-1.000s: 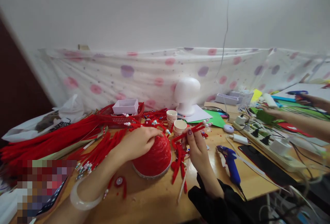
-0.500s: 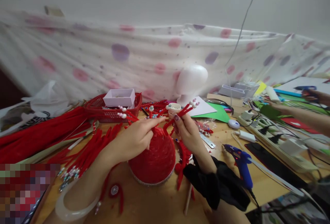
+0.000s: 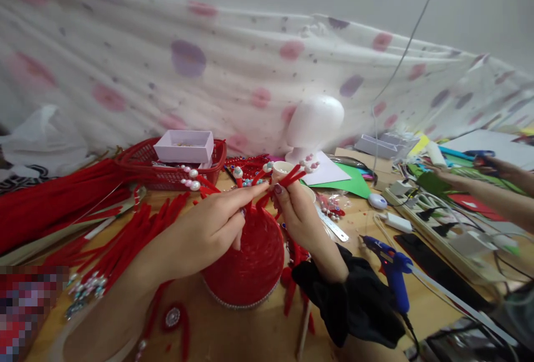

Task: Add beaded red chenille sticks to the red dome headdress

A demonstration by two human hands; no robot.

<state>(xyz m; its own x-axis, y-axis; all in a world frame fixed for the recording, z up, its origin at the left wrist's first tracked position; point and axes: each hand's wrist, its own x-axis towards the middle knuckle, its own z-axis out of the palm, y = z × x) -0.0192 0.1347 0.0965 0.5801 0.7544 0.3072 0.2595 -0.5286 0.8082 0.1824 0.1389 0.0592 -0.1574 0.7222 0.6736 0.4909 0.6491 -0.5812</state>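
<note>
A domed red headpiece (image 3: 246, 259) made of fuzzy chenille, with a pearl trim along its lower edge, sits on the table in front of me. Red chenille stems (image 3: 292, 175) tipped with pearl beads rise from its far side. My right hand (image 3: 296, 212) pinches some of these stems between thumb and fingers. Across the top reaches my left hand (image 3: 204, 226), its index finger stretched to a stem beside the right thumb. Its other fingers curl against the headpiece, partly hidden. More beaded stems (image 3: 192, 178) stick out behind the left hand.
A red basket (image 3: 137, 164) holding a white box (image 3: 183, 146) stands at the back left. Behind is a white foam head (image 3: 316, 120). A blue glue gun (image 3: 394, 273) and a power strip (image 3: 442, 234) lie right. Another person's arm (image 3: 479, 187) reaches in there.
The view has shifted slightly. My left index fingertip has come closer to the right thumb at the stems, and the right hand has moved slightly left, still pinching.
</note>
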